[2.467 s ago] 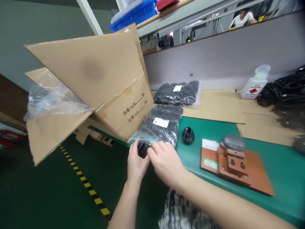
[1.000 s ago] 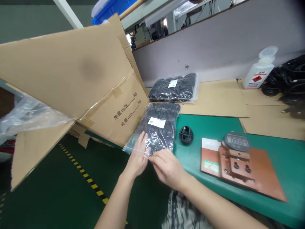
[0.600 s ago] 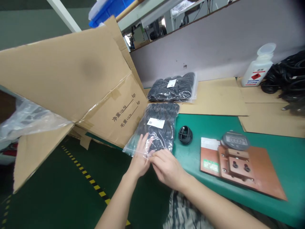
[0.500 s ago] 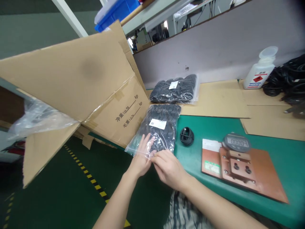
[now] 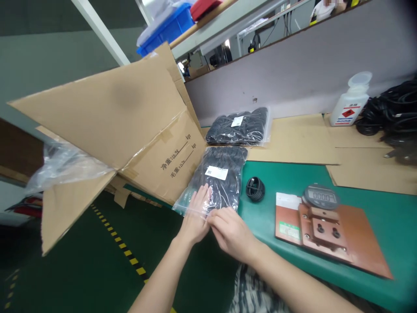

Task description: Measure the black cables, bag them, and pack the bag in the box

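A clear plastic bag (image 5: 224, 174) packed with black cable coils and bearing a white label lies at the green table's left end. My left hand (image 5: 195, 213) rests on its near end with fingers stretched flat. My right hand (image 5: 232, 232) is closed, its fingertips pinching the bag's near edge right beside the left hand. A single loose black cable coil (image 5: 255, 189) lies on the mat just right of the bag. A second filled bag (image 5: 239, 126) sits farther back on cardboard.
A large open cardboard box (image 5: 130, 117) with a plastic liner (image 5: 61, 163) leans at the left. A brown fixture plate (image 5: 358, 250) with a digital gauge (image 5: 321, 198) sits at the right. Farther back are cardboard sheets (image 5: 302, 139), a white bottle (image 5: 353, 102) and a heap of black cables (image 5: 394, 117).
Earlier my left hand held a black coil at the bag's mouth; that coil is gone from my hand. Both hands now sit on the bag's near edge, barely moving.
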{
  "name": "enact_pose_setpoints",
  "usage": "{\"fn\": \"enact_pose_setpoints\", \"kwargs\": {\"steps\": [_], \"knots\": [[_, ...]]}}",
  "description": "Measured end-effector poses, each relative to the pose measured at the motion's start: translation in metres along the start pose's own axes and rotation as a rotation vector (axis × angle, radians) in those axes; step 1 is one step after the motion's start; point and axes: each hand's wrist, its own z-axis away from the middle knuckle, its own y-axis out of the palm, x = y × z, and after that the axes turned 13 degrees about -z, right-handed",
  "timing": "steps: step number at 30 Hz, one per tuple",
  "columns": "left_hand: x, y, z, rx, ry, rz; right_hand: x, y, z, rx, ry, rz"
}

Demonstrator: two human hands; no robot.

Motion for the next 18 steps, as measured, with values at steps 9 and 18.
{"fn": "enact_pose_setpoints", "kwargs": {"steps": [9, 18], "knots": [[-0.009, 0.003, 0.021, -0.033, -0.101, 0.049, 0.003, 0.000, -0.002, 0.007, 0.025, -0.021], [-0.079, -0.019, 0.063, -0.330, -0.382, 0.295, 0.044, -0.032, 0.055, -0.134, 0.124, -0.139]]}}
